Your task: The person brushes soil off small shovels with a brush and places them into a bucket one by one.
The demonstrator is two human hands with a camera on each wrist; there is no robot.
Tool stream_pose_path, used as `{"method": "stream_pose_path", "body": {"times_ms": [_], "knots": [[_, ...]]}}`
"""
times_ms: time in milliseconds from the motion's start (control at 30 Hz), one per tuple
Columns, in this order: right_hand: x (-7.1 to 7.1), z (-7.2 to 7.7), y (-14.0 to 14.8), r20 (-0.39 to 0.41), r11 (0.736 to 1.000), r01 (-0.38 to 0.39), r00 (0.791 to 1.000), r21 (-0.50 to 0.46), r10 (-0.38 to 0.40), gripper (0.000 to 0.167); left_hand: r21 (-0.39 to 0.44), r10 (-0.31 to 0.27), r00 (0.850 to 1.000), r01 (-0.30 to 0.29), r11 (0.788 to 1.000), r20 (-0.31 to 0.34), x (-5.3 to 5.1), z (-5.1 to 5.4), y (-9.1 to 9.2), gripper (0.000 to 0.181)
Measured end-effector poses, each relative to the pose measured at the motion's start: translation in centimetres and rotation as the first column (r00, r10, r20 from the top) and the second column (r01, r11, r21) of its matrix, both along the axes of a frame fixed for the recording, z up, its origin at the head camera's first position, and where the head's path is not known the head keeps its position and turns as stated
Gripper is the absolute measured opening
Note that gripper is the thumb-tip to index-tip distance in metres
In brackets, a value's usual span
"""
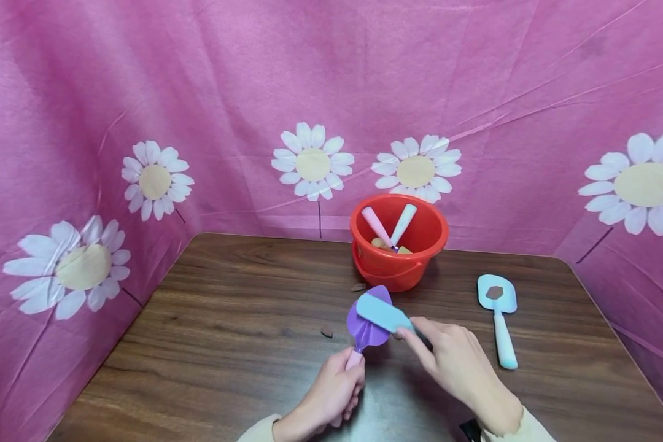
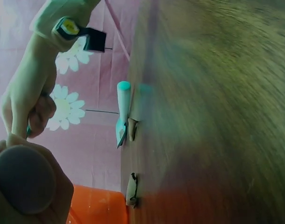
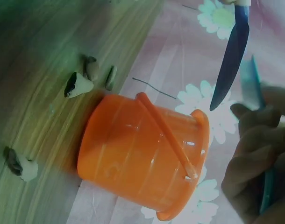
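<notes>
My left hand grips the pink handle of a purple toy shovel; the round end of that handle faces the left wrist camera. My right hand pinches a light blue flat toy spatula between thumb and fingers. In the head view the spatula overlaps the shovel's blade. Seen from the right wrist, the shovel's blade stands close to the spatula, with a narrow gap between them. Whether anything lies on the blade under the spatula is hidden.
A red bucket behind the hands holds a pink handle, a light blue handle and small pale pieces. At right lies a light blue shovel with a brown piece on its blade. Small brown pieces are scattered on the wooden table.
</notes>
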State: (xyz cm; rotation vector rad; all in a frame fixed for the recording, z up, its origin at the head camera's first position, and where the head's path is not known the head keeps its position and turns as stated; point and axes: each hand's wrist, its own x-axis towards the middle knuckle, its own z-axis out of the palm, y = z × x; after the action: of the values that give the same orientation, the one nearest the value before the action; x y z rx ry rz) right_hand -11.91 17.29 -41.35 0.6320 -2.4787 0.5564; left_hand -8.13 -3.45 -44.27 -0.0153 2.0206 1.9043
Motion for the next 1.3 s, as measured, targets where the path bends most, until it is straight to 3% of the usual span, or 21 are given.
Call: {"method": "stream_pose_path", "body": {"times_ms": [200,467,567,733,900,1000,1200,1300], "knots": [[0.7,-0.2,0.7,-0.064,0.993,-0.114,0.991,0.041,0.116,0.015,0.105,-0.002,0.998,-0.004,0.995,0.058,-0.3,0.1,-0.5,0.008],[0.0,-0.2,1.7,-0.053,0.994,-0.104,0.993,0.034,0.105,0.019,0.075,-0.005,0.998,0.001,0.997,0.056,0.0,0.2,-0.5,0.008],[-0.6,-0.1,1.9,-0.038,0.998,-0.059,0.998,0.016,0.059,0.014,0.033,-0.011,0.999,0.01,0.999,0.047,0.3,0.3,-0.4,0.006],[-1.4,0.1,2.1,-0.012,0.996,0.089,0.996,0.014,-0.089,0.015,-0.032,-0.029,0.999,0.029,0.999,0.018,0.7,0.2,-0.1,0.008],[-1.1,0.7,1.5,0.049,0.985,0.168,0.984,0.024,-0.169,0.018,-0.076,-0.056,0.998,0.055,0.996,-0.01,0.8,0.3,0.0,0.01],[-0.4,1.0,0.5,0.056,0.989,0.146,0.987,0.03,-0.148,0.02,-0.088,-0.066,0.998,0.064,0.994,-0.012,0.6,0.2,0.1,0.004],[1.2,1.0,-1.5,-0.058,0.996,-0.004,0.998,0.085,0.009,0.021,-0.073,-0.051,0.998,0.049,0.996,-0.032,0.3,0.0,0.1,0.011],[1.6,0.8,-1.7,-0.07,0.994,-0.042,0.996,0.105,0.05,0.024,-0.072,-0.046,0.998,0.044,0.996,-0.03,0.2,-0.1,0.2,0.012]]}}
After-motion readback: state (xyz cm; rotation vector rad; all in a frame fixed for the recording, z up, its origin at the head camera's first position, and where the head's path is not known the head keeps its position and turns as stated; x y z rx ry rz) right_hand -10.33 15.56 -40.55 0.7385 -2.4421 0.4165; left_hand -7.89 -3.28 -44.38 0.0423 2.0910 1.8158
